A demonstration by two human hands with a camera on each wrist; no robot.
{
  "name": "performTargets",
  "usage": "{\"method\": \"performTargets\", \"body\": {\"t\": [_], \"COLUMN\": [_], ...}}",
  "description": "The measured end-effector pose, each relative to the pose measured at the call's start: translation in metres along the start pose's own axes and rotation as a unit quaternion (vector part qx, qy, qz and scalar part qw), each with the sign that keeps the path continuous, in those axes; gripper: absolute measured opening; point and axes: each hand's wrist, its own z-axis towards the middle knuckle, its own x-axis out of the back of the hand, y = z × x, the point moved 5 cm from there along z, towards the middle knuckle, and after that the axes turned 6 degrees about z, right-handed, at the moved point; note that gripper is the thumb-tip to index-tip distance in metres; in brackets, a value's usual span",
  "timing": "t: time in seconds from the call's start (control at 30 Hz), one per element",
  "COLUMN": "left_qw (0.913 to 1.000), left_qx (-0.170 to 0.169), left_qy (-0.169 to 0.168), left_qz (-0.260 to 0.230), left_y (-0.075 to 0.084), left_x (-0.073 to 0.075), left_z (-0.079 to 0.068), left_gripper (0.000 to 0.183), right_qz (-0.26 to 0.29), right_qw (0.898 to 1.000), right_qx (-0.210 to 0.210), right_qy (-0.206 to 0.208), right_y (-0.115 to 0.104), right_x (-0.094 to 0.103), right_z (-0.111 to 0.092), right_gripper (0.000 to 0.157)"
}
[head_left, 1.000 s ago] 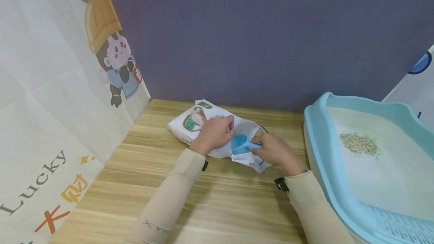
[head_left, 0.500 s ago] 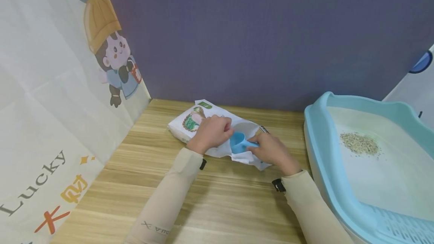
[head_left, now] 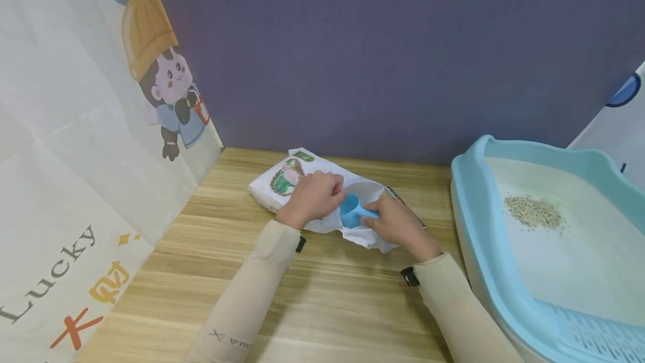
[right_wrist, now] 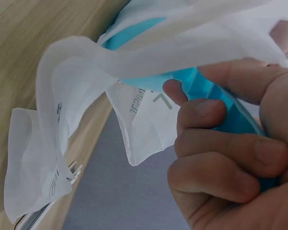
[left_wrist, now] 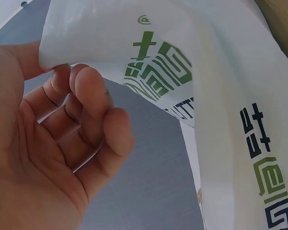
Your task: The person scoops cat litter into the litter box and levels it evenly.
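Note:
A white printed bag (head_left: 272, 184) lies flat on the table, its torn-open mouth toward the right. My left hand (head_left: 313, 198) pinches the edge of that mouth between thumb and curled fingertips; in the left wrist view the lifted bag film (left_wrist: 105, 36) hangs from the grip. My right hand (head_left: 398, 220) grips the handle of a light blue scoop (head_left: 351, 213). The scoop's cup sits within the bag mouth, pointing left. In the right wrist view, fingers wrap the ribbed blue handle (right_wrist: 218, 98), and white bag film (right_wrist: 72, 72) covers part of the cup.
At the right stands a light blue litter box (head_left: 468, 206) with a small heap of tan pellets (head_left: 533, 213) on its floor. A slim dark-and-silver object (head_left: 392, 192) lies behind my right hand. A dark blue panel (head_left: 353, 60) rises behind the wooden table (head_left: 322, 307).
My right hand has moved slightly left, pushing the scoop further into the bag mouth. More of the slim object shows behind it. My left hand shifted a little left, still holding the bag.

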Motion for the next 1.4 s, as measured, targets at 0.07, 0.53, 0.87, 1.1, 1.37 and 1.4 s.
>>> {"method": "performTargets", "body": {"t": [0.07, 0.53, 0.87, 1.1, 1.37, 1.4], "left_qw": [1.0, 0.9999, 0.9999, 0.9998, 0.9998, 0.9998], "left_qx": [0.0, -0.003, -0.007, -0.007, -0.007, -0.007], "left_qy": [0.002, -0.011, -0.008, -0.011, -0.009, -0.008], "left_qz": [-0.002, -0.011, -0.011, -0.014, -0.017, -0.017], "left_y": [0.0, 0.001, 0.002, 0.002, 0.001, 0.001], "left_x": [0.0, 0.001, 0.001, 0.002, 0.002, 0.002], "left_z": [0.0, -0.001, 0.0, 0.0, 0.0, 0.0], "left_gripper": [0.037, 0.038, 0.037, 0.037, 0.037, 0.037], "right_qz": [-0.004, 0.021, 0.034, 0.058, 0.055, 0.05], "right_qw": [1.0, 1.0, 0.999, 0.998, 0.997, 0.998], "right_qx": [-0.002, -0.013, -0.009, 0.011, 0.005, 0.002], "right_qy": [0.003, 0.012, 0.019, 0.031, 0.045, 0.045], "right_y": [0.0, 0.0, 0.001, 0.007, 0.012, 0.013], "right_x": [-0.001, -0.007, -0.013, -0.019, -0.027, -0.028], "right_z": [0.0, 0.003, 0.005, 0.01, 0.013, 0.013], "right_gripper": [0.024, 0.03, 0.027, 0.016, 0.019, 0.022]}}
